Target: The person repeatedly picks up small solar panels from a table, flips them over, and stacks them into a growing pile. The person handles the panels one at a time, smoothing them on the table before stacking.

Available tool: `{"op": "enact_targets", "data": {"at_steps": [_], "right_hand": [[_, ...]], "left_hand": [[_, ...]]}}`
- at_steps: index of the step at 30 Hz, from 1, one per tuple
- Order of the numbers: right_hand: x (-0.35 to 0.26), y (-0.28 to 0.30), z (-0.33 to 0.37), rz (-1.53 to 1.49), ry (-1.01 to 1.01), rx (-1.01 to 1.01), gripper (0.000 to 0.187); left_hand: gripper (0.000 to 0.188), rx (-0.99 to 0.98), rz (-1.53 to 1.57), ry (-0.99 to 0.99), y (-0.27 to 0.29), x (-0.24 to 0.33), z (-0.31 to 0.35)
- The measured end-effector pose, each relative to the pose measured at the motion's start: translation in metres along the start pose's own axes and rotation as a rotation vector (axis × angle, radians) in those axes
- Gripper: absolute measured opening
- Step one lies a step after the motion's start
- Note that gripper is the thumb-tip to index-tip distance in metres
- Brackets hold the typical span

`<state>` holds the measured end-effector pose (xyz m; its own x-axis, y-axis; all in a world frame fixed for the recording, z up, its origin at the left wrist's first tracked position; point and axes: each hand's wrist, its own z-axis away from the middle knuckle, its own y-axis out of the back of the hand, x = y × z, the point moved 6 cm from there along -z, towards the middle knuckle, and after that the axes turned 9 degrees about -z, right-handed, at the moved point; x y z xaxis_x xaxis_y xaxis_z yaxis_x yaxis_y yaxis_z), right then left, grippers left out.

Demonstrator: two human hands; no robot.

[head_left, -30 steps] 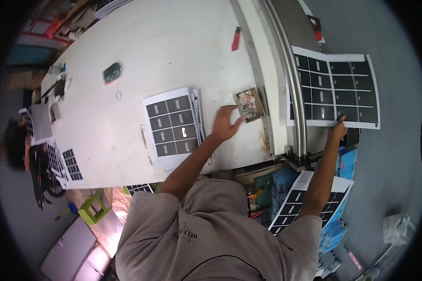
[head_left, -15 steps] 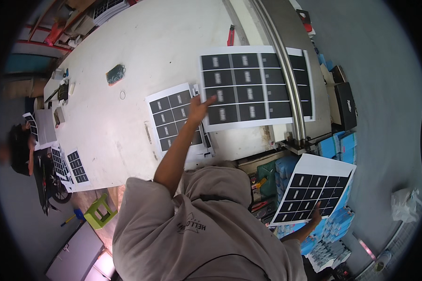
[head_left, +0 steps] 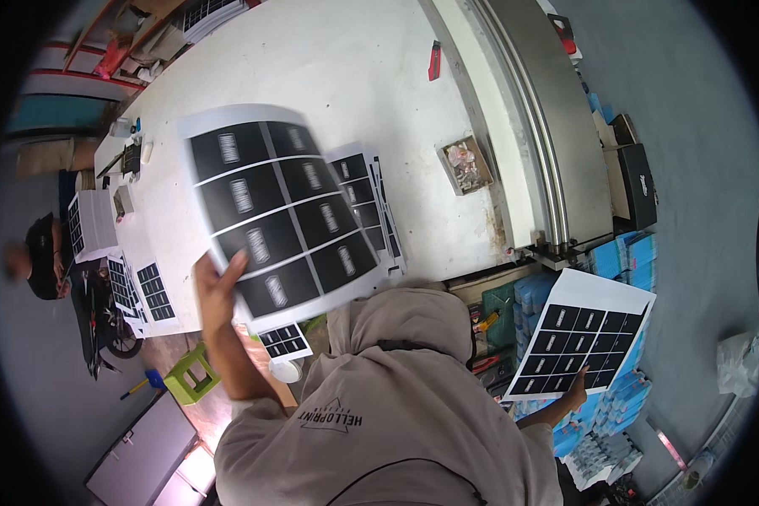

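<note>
My left hand [head_left: 217,291] is closed on the lower left edge of a printed sheet [head_left: 291,226] with a white border and black panels in a grid. The sheet is held up over the table, tilted and slightly blurred. Partly hidden behind it, several similar sheets [head_left: 363,192] lie on the table. At the right, my right hand [head_left: 575,393] grips the lower edge of another printed sheet [head_left: 579,331], its thumb on the black panels. Whether more sheets lie beneath that one, I cannot tell.
The white table [head_left: 379,76] carries a red cutter [head_left: 434,61] and a small box of scraps [head_left: 465,166]. Along its right side runs a long metal-railed machine [head_left: 531,118]. Blue bundles [head_left: 620,253] stand at the right, a green stool [head_left: 190,375] at lower left. Another person [head_left: 46,257] is far left.
My left hand has drawn its sheet leftward from under the metal rails, uncovering the scrap box. My right hand still holds its sheet in nearly the same place.
</note>
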<state>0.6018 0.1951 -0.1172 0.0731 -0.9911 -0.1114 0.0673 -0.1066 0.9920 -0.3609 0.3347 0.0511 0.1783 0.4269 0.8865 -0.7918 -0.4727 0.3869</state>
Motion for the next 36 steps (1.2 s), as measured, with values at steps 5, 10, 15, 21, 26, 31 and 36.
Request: {"op": "enact_targets", "data": {"at_steps": [5,10,15,21,26,31,36], "right_hand": [[0.015,0.026,-0.027,-0.096,0.081,0.284,0.078],[-0.035,0.147,-0.007,-0.71,0.501,0.344,0.062],[-0.151,0.222,0.025,-0.271,0.768,0.59,0.052],[-0.3,0.236,0.103,-0.752,0.564,0.476,0.069],[-0.358,0.211,0.049,-0.882,0.548,0.477,0.067],[-0.478,0.133,0.102,-1.355,0.566,0.313,0.047],[-0.558,-0.001,0.116,-1.599,0.536,0.073,0.037]], "left_hand": [[0.028,-0.141,-0.236,0.181,-0.07,-0.217,-0.07],[0.064,0.037,-0.616,0.505,-0.103,-0.363,-0.096],[0.115,0.475,-0.948,-0.088,-0.15,-0.287,-0.096],[0.122,0.272,-1.131,0.014,-0.205,-0.231,-0.122],[0.117,0.221,-1.144,-0.026,-0.221,-0.246,-0.133],[0.112,0.181,-1.173,0.066,-0.225,-0.251,-0.136],[0.103,0.201,-1.191,-0.079,-0.235,-0.224,-0.142]]}}
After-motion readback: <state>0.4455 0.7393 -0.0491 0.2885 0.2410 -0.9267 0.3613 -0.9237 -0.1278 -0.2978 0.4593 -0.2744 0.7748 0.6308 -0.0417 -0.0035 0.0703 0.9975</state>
